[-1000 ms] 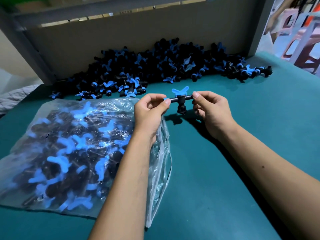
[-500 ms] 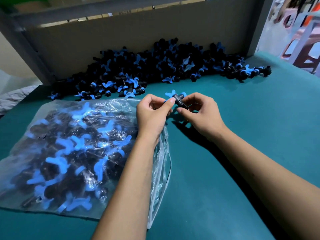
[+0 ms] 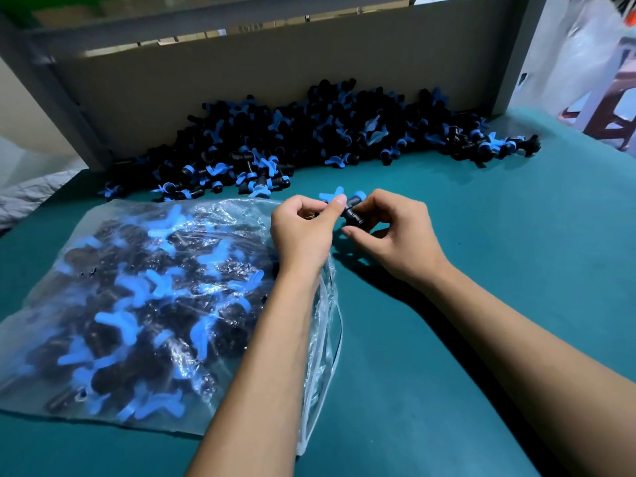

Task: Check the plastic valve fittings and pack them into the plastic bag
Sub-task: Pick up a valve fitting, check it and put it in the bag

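At centre frame, just above the bag's mouth, I see my two hands sharing one valve fitting: a black body with a blue butterfly handle. My left hand pinches it with curled fingers; my right hand curls round its other end. One clear plastic bag, lower left, holds too many fittings to count. One loose pile lines the back wall. Bare green table spreads right.

I'm seeing a glossy, crinkled clear plastic bag, matt black-and-blue plastic valve fittings, and a smooth teal counter.
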The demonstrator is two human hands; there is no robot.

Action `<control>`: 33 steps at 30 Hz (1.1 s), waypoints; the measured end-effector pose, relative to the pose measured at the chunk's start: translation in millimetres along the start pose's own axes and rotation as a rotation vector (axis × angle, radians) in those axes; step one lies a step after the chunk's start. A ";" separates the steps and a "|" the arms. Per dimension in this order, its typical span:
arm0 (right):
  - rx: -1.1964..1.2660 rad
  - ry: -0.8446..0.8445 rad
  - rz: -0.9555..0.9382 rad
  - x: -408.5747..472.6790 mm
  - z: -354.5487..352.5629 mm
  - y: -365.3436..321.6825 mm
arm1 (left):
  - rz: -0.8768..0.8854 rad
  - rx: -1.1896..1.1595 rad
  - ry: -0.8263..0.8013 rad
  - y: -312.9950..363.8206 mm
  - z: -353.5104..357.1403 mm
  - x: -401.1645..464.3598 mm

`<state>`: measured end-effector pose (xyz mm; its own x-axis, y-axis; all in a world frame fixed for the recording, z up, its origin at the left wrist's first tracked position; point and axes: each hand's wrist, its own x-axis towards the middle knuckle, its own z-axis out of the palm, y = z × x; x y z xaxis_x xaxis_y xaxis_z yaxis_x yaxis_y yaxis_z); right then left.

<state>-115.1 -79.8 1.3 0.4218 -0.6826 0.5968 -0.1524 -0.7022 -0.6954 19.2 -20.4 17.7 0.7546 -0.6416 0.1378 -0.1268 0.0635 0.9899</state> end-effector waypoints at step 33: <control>0.713 -0.315 0.335 4.8 -3.0 -17.3 | 0.268 -0.012 -0.274 66.0 -58.5 19.7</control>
<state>-113.1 -71.6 17.4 0.7005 -0.6691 0.2481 0.2414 -0.1051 -0.9647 63.4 15.8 87.7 0.4951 -0.7815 0.3797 -0.2874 0.2652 0.9204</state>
